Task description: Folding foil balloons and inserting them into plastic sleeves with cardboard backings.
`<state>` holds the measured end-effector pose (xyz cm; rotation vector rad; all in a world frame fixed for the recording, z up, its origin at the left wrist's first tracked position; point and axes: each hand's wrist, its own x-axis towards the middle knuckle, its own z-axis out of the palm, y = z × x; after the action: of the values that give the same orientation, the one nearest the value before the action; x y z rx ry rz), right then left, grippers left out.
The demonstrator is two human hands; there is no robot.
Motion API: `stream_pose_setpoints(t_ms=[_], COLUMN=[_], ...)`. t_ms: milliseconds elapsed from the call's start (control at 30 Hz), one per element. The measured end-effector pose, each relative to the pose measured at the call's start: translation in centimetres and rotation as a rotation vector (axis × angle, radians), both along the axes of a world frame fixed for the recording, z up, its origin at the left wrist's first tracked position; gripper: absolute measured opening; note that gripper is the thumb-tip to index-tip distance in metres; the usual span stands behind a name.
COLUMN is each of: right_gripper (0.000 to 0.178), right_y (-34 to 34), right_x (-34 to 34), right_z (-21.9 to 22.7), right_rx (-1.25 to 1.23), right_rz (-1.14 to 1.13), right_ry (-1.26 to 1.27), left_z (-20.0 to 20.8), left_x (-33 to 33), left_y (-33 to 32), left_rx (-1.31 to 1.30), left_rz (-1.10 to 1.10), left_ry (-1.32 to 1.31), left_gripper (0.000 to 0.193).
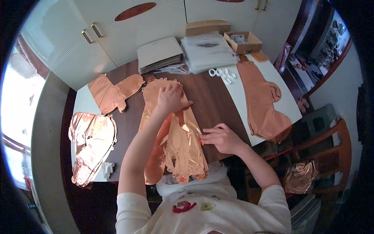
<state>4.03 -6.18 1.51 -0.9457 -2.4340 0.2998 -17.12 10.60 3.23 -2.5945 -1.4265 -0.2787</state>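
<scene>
White shirt (237, 216), red print (184, 207) and yellow-green print (207, 206) in front; loose short sleeves (132, 210), bare forearms (145, 138)

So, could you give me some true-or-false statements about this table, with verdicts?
The left hand rests on the copper-coloured foil balloons in the middle. True.
The right hand holds a white stick. False: its fingertips are at those balloons' right edge.
The open cardboard box stands right of the stacked translucent bags. True.
The white rings lie left of the left hand. False: they lie to its right.
</scene>
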Motion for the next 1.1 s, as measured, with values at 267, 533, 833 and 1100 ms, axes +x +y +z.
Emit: stream_pose_setpoints(t_ms=[267, 533, 833, 1100], right_gripper=[0.033, 0.03, 0.033, 0.035], right_y=[0.0, 0.0, 0.7, 2.5], right_x=[0.1, 0.1, 0.4, 0.6], right_z=[-0.3, -0.1, 0.1, 0.0], right_rx=[-0.006, 0.008, -0.064, -0.015], right_rz=[-0.012, -0.011, -0.017, 0.043], right_ry=[0.037, 0.04, 0.055, -0.034], left_z=[0.1, -0.1, -1.3, -1.6], left_x=[-0.3, -2.1, -2.4, -2.4], left_y=[-0.8, -10.5, -12.5, -12.7], left_rx=[0.009, -0.191, -0.17, -0.159], left_rz=[-0.027, -0.327, -0.322, -0.306], left_ry=[0.072, -0.053, -0.086, -0.092], left_gripper=[0.083, 0.082, 0.08, 0.089])
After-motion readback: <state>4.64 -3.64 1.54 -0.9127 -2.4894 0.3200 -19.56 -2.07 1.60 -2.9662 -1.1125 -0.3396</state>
